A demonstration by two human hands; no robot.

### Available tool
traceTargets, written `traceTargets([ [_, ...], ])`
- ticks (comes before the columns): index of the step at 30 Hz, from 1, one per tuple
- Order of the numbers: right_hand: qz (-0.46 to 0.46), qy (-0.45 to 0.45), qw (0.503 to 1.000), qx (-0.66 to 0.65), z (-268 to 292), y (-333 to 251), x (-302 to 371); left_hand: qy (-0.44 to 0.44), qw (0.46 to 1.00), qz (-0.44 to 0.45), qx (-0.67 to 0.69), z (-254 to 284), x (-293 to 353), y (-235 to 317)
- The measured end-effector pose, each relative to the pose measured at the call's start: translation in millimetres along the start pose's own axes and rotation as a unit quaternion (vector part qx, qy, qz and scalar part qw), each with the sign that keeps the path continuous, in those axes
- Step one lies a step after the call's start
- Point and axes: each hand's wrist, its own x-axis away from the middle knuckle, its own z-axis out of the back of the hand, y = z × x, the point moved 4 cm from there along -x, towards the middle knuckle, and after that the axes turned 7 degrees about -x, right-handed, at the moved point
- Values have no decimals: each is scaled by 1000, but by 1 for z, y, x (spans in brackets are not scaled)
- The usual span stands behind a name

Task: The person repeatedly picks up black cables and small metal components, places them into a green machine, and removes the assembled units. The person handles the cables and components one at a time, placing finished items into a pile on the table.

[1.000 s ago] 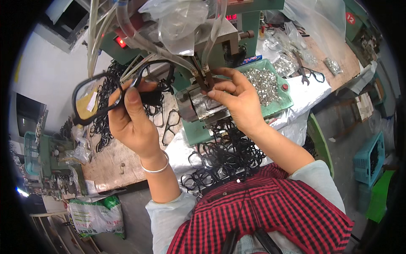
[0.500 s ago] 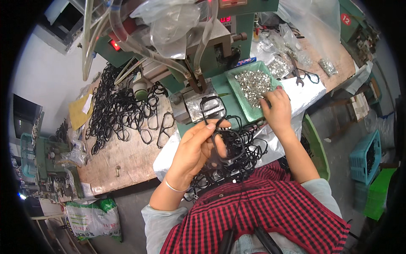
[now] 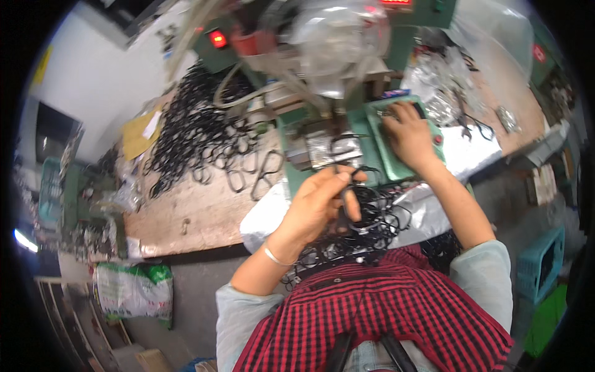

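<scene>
My left hand (image 3: pixel 319 201) is closed on a black eyeglass frame (image 3: pixel 350 136), thumb and fingers pinching it. The frame's upper rim stands in front of the metal block (image 3: pixel 316 149) of a green bench machine. My right hand (image 3: pixel 409 139) reaches into a green tray (image 3: pixel 383 158), fingers bent down at its far end. Small shiny metal parts show around those fingers. The fingertips are hidden and blurred, so what they hold cannot be seen. Below my left hand, more black frames (image 3: pixel 387 217) lie heaped at the bench edge.
A large pile of black frames (image 3: pixel 192 130) covers the bench's left side, beside a yellow paper (image 3: pixel 133 139). Clear tubes and a plastic bag (image 3: pixel 328 49) hang over the machine. Pliers-like tools and bagged parts lie at the right. A white-green sack (image 3: pixel 133 291) stands below left.
My right hand has moved from the tray's near right edge to its far end, fingers dipping in. My left hand keeps hold of the eyeglass frame. The whole view has shifted and blurred.
</scene>
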Motion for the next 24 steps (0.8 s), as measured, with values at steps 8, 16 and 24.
traceTargets([
  [8,-224,132,949,-180,23,9,33,501,779,-273,-261,87,96,7],
  [16,-245,106,928,-261,33,-19,-2,579,419,-144,-685,263,49,64],
  [24,-311,111,926,-185,50,14,62,457,701,-48,-545,335,-10,-57],
])
